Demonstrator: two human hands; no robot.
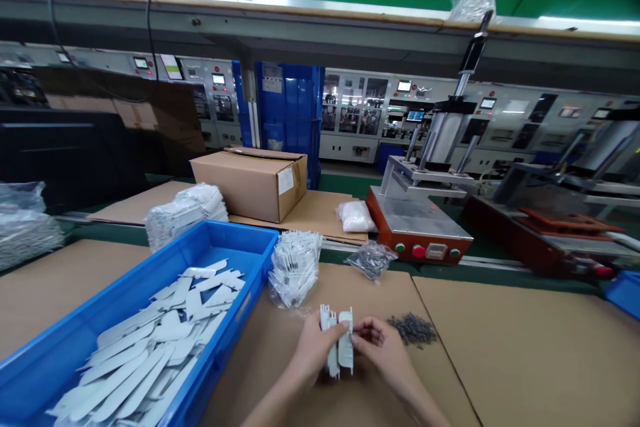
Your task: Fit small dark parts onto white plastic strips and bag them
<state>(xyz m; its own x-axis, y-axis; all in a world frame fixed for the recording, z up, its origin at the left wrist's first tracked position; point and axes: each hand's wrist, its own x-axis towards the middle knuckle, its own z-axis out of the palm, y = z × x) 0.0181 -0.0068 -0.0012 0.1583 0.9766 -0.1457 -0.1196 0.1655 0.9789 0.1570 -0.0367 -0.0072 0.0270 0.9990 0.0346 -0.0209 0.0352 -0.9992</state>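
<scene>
My left hand [316, 340] is closed round a few pale, narrow plastic pieces [330, 355], held upright above the cardboard. Its thumb reaches across to one wider pale plastic piece [346, 347], which stands slightly apart from the others. At that piece's right edge, my right hand [379, 345] has thumb and fingers curled in a pinch. Whether a small part sits between those fingertips is too small to tell. Just right of this hand lies a pile of small dark grey parts [414, 329] on the cardboard [370, 287].
At the left a blue bin [240, 310] contains many pale flat plastic pieces [165, 340]. Bagged pale pieces [296, 263] lie beside it. Behind are a carton [245, 183], a bag of dark parts [373, 259], a white bag [356, 216] and a red-based press [420, 227].
</scene>
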